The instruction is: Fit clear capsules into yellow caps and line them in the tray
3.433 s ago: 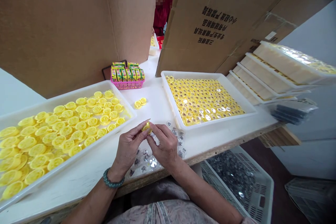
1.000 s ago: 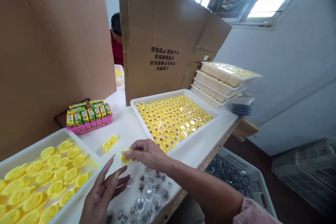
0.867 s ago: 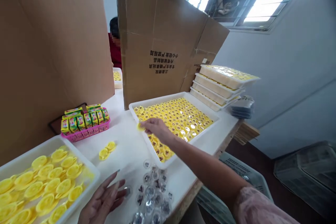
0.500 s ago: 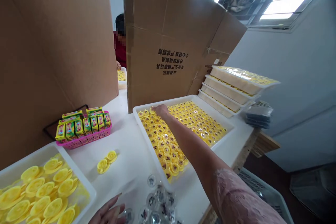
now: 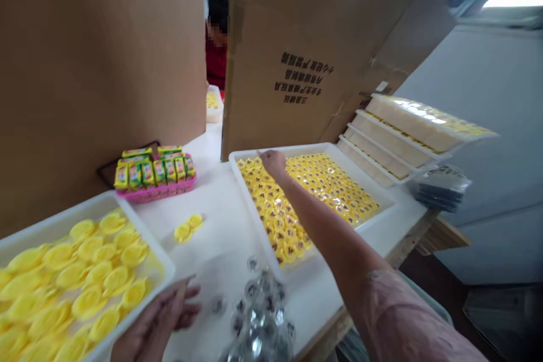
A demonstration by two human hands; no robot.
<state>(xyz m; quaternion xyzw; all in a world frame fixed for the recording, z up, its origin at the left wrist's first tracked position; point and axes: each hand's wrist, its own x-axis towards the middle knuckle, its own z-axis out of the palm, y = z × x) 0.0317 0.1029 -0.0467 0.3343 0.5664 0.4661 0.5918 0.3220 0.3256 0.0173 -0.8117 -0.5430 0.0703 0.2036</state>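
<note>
My right hand (image 5: 274, 163) is over the far left corner of a white tray (image 5: 252, 225). One finger stretches towards the rim and the others are bent; I see nothing held. Rows of small round yellow pieces (image 5: 280, 218) with dark prints on top fill much of this tray. My left hand (image 5: 159, 317) hovers by the right edge of another white tray (image 5: 163, 257), fingers apart and holding nothing. Loose yellow round pieces (image 5: 91, 249) lie in that tray. Between the hands, clear round domes (image 5: 261, 317), some with dark marks, are heaped on the table. Two yellow pieces (image 5: 189, 228) lie further back.
A pink basket (image 5: 159, 193) of small yellow-green boxes stands at the back left. Cardboard sheets (image 5: 297, 22) rise behind the table. Stacked filled trays (image 5: 394, 136) are at the right, beside plastic-wrapped packs (image 5: 441, 186). Behind the cardboard gap is another person (image 5: 216, 59).
My right hand has drawn slightly back from the yellow pieces in the corner, leaving three visible beside it. My left hand has risen further into view. The camera has turned, shifting the scene.
</note>
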